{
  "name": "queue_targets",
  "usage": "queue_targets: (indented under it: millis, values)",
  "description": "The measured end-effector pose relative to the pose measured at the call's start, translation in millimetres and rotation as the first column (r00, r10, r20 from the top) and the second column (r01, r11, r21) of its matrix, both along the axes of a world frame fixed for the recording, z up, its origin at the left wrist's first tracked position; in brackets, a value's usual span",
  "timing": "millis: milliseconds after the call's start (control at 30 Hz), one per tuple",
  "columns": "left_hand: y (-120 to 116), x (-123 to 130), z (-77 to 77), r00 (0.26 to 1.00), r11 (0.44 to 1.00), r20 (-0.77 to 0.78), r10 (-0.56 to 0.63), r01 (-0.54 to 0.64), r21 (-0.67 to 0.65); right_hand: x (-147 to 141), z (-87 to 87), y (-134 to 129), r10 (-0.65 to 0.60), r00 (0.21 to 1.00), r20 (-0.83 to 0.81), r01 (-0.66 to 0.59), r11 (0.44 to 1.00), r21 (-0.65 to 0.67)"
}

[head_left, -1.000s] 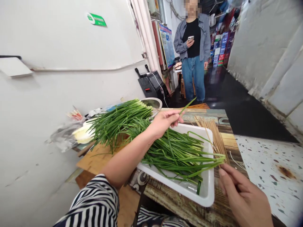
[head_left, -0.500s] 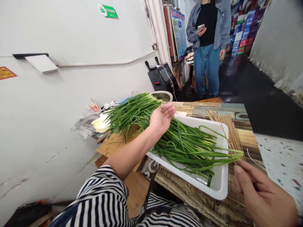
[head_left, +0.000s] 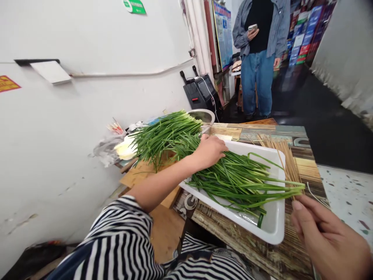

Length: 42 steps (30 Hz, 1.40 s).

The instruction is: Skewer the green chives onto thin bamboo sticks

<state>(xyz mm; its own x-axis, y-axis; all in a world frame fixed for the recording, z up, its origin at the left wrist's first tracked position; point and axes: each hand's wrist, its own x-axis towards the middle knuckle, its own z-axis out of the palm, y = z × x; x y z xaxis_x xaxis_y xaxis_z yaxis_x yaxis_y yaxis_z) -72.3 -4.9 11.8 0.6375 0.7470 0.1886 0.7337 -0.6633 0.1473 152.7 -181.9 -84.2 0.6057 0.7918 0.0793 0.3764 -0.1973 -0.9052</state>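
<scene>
My left hand (head_left: 212,150) lies palm down over the chives (head_left: 230,171) in the white tray (head_left: 278,229), its fingers curled down against them and the fingertips hidden. At the right, my right hand (head_left: 329,233) is closed, thumb against fingers, on a thin bamboo skewer (head_left: 293,198). Pale ends of several chives (head_left: 298,189) meet at that skewer, just above my fingertips, and their green leaves trail back left across the tray. Behind my left hand, a larger pile of chives (head_left: 166,134) rests beyond the tray's left end.
Loose bamboo skewers (head_left: 287,159) lie on the wood-patterned table (head_left: 305,165) beside the tray's right end. A metal bowl (head_left: 204,115) stands behind the pile. Plastic bags (head_left: 107,149) are at the wall side. A person (head_left: 259,58) holding a phone stands beyond the table.
My left hand has turned from open with the palm showing to palm down, moving slightly right and down onto the chives. My right hand keeps its pinch at the chive ends.
</scene>
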Motion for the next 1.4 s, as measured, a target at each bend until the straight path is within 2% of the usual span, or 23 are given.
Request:
queue_targets:
  millis: [67,167,300,433,467,533,600,667,733,1033,1233,1400]
  values:
    - [17,17,-13.8,0.996,1.0,-0.086,0.011,-0.013,-0.016,1,5.3,0,0.027,0.999,-0.028,-0.028,0.999,-0.036]
    - [38,26,-26.0,1.0,0.996,-0.01,-0.018,0.018,-0.082,3,7.9,1,0.06,0.998,-0.014,-0.061,0.996,-0.064]
    - [43,27,-22.8,0.989,0.976,0.119,-0.087,0.108,-0.187,5,4.3,0,0.076,0.997,-0.002,-0.076,0.996,-0.044]
    - [29,39,-15.6,0.938,0.96,0.343,0.039,0.06,-0.274,3,4.3,-1,0.092,0.995,-0.032,-0.091,0.996,0.009]
    - [24,45,-15.7,0.905,0.938,0.416,0.095,0.059,-0.341,2,5.0,-1,0.101,0.994,-0.044,-0.1,0.995,0.022]
    - [14,56,-18.0,0.811,0.856,0.541,0.224,0.102,-0.508,1,6.1,-1,0.124,0.99,-0.06,-0.122,0.991,0.049]
    - [6,66,-21.2,0.724,0.749,0.602,0.336,0.182,-0.637,0,6.2,0,0.138,0.989,-0.058,-0.133,0.988,0.076]
    - [0,72,-24.0,0.678,0.677,0.622,0.392,0.245,-0.694,-1,5.5,0,0.146,0.988,-0.049,-0.141,0.986,0.093]
    - [-2,74,-25.6,0.651,0.653,0.639,0.41,0.28,-0.704,-1,5.2,0,0.146,0.988,-0.048,-0.14,0.984,0.108]
    - [-3,70,-28.5,0.582,0.619,0.707,0.402,0.396,-0.678,-2,8.5,1,0.158,0.984,-0.087,-0.149,0.983,0.109]
    - [-1,71,-31.9,0.562,0.62,0.733,0.384,0.431,-0.656,0,9.3,1,0.14,0.989,-0.041,-0.135,0.985,0.108]
    - [-2,71,-31.8,0.566,0.615,0.738,0.368,0.448,-0.649,0,8.1,1,0.145,0.987,-0.068,-0.136,0.984,0.112]
